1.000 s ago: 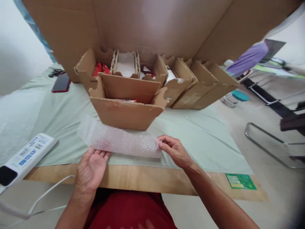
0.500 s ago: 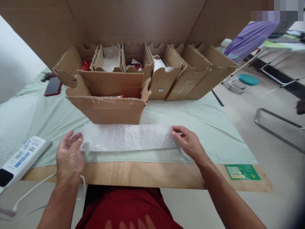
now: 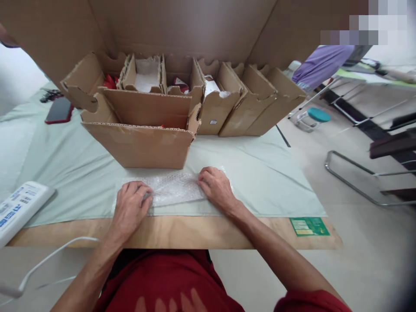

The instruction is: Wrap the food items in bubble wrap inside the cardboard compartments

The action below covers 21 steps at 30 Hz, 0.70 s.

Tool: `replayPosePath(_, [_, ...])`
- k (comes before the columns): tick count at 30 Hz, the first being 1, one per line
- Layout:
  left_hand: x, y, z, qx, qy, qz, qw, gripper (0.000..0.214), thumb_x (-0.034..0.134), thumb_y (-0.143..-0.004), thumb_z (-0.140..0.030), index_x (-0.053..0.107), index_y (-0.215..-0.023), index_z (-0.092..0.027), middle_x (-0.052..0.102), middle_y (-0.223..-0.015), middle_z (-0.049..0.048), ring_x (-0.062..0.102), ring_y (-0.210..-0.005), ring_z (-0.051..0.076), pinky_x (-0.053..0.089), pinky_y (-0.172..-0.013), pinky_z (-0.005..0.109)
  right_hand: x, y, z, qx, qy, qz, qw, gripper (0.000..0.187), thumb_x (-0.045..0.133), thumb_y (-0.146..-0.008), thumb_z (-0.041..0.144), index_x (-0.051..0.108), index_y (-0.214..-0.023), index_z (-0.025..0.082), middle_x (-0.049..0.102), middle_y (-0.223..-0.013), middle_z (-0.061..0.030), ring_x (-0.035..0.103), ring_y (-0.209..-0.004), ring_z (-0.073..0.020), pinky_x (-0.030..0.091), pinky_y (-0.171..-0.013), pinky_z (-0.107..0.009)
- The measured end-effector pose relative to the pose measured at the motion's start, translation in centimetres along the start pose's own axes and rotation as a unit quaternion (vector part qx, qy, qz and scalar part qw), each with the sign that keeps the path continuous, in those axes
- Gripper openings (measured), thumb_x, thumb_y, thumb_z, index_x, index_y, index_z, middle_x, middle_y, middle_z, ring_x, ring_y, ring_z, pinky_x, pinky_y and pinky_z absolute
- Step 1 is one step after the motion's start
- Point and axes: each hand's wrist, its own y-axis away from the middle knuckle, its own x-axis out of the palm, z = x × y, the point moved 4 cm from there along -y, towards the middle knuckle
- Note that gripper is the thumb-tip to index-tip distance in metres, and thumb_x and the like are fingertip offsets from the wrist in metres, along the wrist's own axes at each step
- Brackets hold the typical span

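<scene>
A strip of clear bubble wrap lies flat on the pale green cloth, near the table's front edge. My left hand rests over its left part, fingers curled down onto the film and closed on it. On the right part, my right hand has its fingers bunched together, gripping the wrap. Ends of the strip stick out past both hands. Just behind the wrap stands an open cardboard box, with a small bit of red visible inside.
Behind are several narrow cardboard bins, some holding red or white items, inside a large cardboard enclosure. At left are a phone and a white power strip with a cable. A green card lies on the right front edge.
Both hands have moved inward from the ends of the bubble wrap toward its middle, and their fingers have curled down onto it. The camera view has shifted slightly.
</scene>
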Motion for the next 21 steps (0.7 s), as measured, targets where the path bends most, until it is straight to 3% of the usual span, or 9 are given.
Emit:
replayPosePath(2, [-1.0,-0.3,-0.4,0.016,-0.043,-0.013,0.999,0.019,0.057,-0.09,-0.027,0.07,-0.103,-0.024,0.067,-0.118,0.0133,0.06,-0.114,0.034,0.047,-0.101,0.053,-1.0,0.8,0.5,-0.035,0.025,-0.087,0.995,0.006,0.066,-0.094,0.02,0.068,-0.089,0.021,0.072,-0.118,-0.011,0.064,-0.102,-0.026,0.045,-0.086,-0.039])
replayPosePath(4, [-2.2,-0.8,-1.3,0.045,-0.082,-0.025,0.995,0.035,0.056,-0.091,-0.023,0.063,-0.125,-0.023,0.058,-0.139,0.0163,0.054,-0.131,0.036,0.045,-0.107,0.055,-2.2,1.8,1.3,-0.077,0.045,-0.165,0.982,0.01,0.067,-0.094,0.02,0.065,-0.084,0.021,0.069,-0.13,-0.0123,0.063,-0.114,-0.0282,0.044,-0.09,-0.041])
replayPosePath(7, [-3.3,-1.7,-3.1,0.119,-0.111,-0.014,0.987,0.053,0.056,-0.091,-0.019,0.051,-0.144,-0.022,0.046,-0.155,0.0188,0.036,-0.15,0.038,0.039,-0.116,0.058,-3.3,3.1,3.0,-0.136,0.061,-0.217,0.965,0.015,0.065,-0.096,0.02,0.061,-0.082,0.022,0.068,-0.135,-0.0122,0.06,-0.125,-0.0286,0.042,-0.1,-0.044])
replayPosePath(10, [-3.5,-2.4,-4.4,0.189,-0.122,0.019,0.974,0.043,0.057,-0.09,-0.018,0.061,-0.133,-0.019,0.046,-0.155,0.021,0.034,-0.152,0.042,0.037,-0.117,0.063,-4.2,4.0,4.3,-0.185,0.06,-0.228,0.954,0.016,0.066,-0.095,0.016,0.058,-0.082,0.023,0.077,-0.115,-0.0054,0.065,-0.119,-0.025,0.04,-0.106,-0.045])
replayPosePath(12, [-3.4,-2.5,-4.8,0.219,-0.124,0.037,0.967,0.025,0.06,-0.089,-0.019,0.07,-0.112,-0.019,0.05,-0.152,0.0211,0.038,-0.15,0.044,0.036,-0.117,0.065,-4.8,4.4,4.8,-0.202,0.061,-0.231,0.95,0.018,0.067,-0.094,0.014,0.057,-0.084,0.024,0.079,-0.097,0.0002,0.069,-0.107,-0.0214,0.039,-0.107,-0.044])
replayPosePath(15, [-4.0,-2.3,-5.1,0.242,-0.142,0.051,0.958,0.009,0.061,-0.088,-0.019,0.068,-0.083,-0.019,0.061,-0.143,0.0193,0.047,-0.144,0.044,0.035,-0.116,0.068,-6.1,4.9,5.2,-0.211,0.069,-0.236,0.946,0.017,0.065,-0.094,0.011,0.056,-0.089,0.024,0.077,-0.086,0.0022,0.07,-0.094,-0.0182,0.041,-0.104,-0.041])
replayPosePath(19, [-6.5,-1.5,-5.4,0.243,-0.168,-0.015,0.955,0.013,0.056,-0.089,-0.014,0.064,-0.082,-0.021,0.069,-0.134,0.0151,0.059,-0.135,0.036,0.03,-0.121,0.066,-8.5,6.5,6.0,-0.209,0.088,-0.255,0.94,0.029,0.063,-0.092,0.004,0.057,-0.114,0.022,0.077,-0.088,-0.0014,0.068,-0.095,-0.0207,0.043,-0.097,-0.042])
replayPosePath(21, [-7.5,-0.2,-5.1,0.245,-0.173,-0.033,0.953,0.012,0.056,-0.089,-0.014,0.065,-0.086,-0.022,0.069,-0.135,0.0128,0.059,-0.136,0.034,0.025,-0.124,0.065,-9.1,7.8,6.6,-0.199,0.088,-0.195,0.956,0.032,0.06,-0.094,0.005,0.057,-0.124,0.018,0.076,-0.089,-0.0035,0.068,-0.094,-0.0222,0.044,-0.091,-0.041])
